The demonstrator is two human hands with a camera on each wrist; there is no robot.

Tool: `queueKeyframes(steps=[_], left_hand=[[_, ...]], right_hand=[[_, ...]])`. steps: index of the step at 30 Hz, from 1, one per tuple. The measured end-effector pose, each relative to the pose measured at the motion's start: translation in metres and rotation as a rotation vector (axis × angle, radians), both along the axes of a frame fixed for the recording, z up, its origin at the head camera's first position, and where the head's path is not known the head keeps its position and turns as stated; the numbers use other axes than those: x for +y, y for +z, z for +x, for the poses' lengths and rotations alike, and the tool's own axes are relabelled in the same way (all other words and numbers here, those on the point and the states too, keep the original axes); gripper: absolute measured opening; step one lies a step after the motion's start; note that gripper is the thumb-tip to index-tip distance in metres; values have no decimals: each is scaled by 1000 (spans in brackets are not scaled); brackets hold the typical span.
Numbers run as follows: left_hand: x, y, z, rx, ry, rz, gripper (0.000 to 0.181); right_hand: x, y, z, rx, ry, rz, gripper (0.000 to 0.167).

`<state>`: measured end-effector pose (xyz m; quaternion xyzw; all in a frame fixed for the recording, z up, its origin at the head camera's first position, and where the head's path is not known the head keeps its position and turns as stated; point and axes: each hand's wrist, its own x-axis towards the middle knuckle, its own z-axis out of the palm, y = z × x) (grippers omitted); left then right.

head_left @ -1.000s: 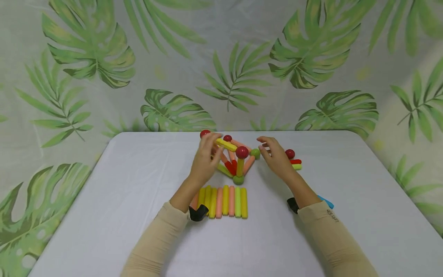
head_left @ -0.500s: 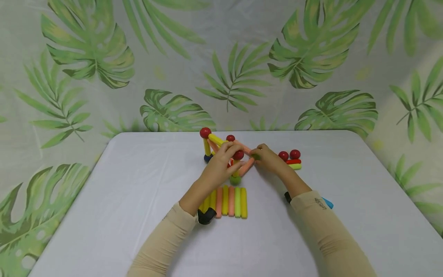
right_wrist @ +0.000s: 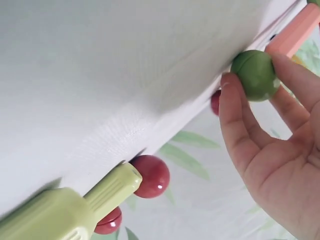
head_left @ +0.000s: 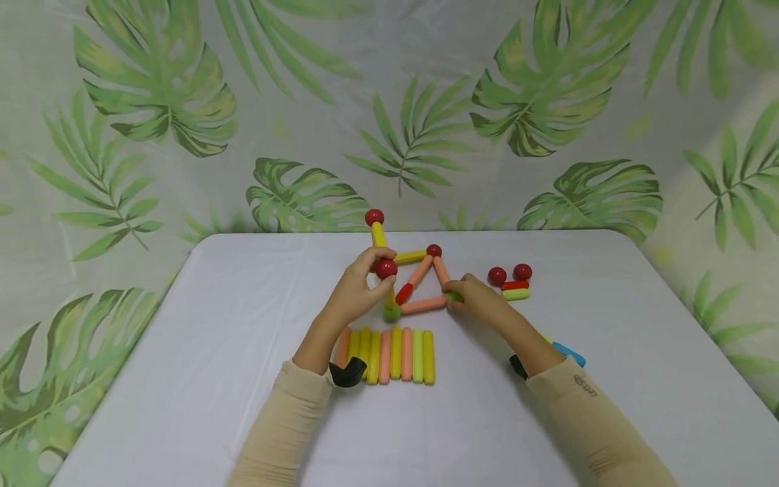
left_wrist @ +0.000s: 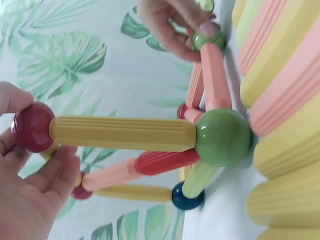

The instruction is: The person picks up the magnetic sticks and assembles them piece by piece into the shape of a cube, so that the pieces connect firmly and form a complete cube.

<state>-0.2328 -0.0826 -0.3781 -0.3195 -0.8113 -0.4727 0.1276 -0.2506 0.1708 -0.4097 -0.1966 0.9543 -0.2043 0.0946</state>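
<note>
My left hand grips a red ball atop an upright yellow stick; in the left wrist view that yellow stick runs from the red ball to a green ball. My right hand pinches another green ball at the frame's right corner, thumb and fingers around it. A pink stick joins the two green balls. Another red ball is at the back corner, with pink and yellow sticks meeting it. A red ball stands high at the back left; a dark blue ball sits below.
A row of yellow, pink and light green sticks lies in front of the frame. To the right are two loose red balls, a short red stick and a light green one. A blue piece lies by my right forearm.
The frame has turned, its near upright shifting left and its right corner coming nearer. My left hand took hold of the red ball, and my right hand took hold of the green ball.
</note>
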Motion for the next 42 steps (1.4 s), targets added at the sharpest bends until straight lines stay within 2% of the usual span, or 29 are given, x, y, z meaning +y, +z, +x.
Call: queueKeyframes(steps=[6, 9, 11, 13, 15, 17, 18, 21, 24, 27, 29, 33, 35, 37, 42], left_hand=[[-10, -1, -1, -54, -59, 113, 32], [-10, 10, 7, -62, -52, 140, 28], [-10, 17, 13, -68, -49, 153, 27], [-10, 22, 18, -76, -46, 162, 27], [-11, 23, 19, -81, -54, 174, 27], [-12, 23, 19, -80, -61, 183, 28], [-12, 22, 19, -78, -67, 187, 29], [-13, 20, 18, -72, -90, 197, 32], [-14, 18, 17, -76, -104, 205, 34], [-14, 16, 16, -86, -113, 212, 35], [-15, 16, 16, -90, -119, 215, 35], [-15, 16, 16, -96, -134, 227, 35], [-14, 16, 16, -95, -134, 235, 35], [-14, 16, 16, -94, -132, 242, 35], [-14, 18, 16, -107, -121, 234, 33]], right_hand=[[-3, -3, 13, 30, 83, -13, 34], [-5, -2, 18, 34, 128, -13, 34], [-7, 0, 23, 29, 123, -6, 38], [-8, 2, 29, 68, 122, 10, 42], [-9, 4, 37, 122, 144, -8, 43], [-12, 4, 45, 188, 210, -16, 40], [-13, 4, 49, 211, 268, -24, 38], [-18, 2, 59, 217, 416, -4, 31], [-22, 1, 66, 229, 489, 66, 27], [-23, 0, 67, 230, 502, 128, 23], [-21, 3, 66, 158, 505, 125, 21], [-11, 20, 60, -89, 442, -12, 20], [-7, 30, 55, -133, 404, -112, 21], [-6, 40, 49, -93, 370, -203, 22], [-13, 54, 37, 137, 239, -335, 27]])
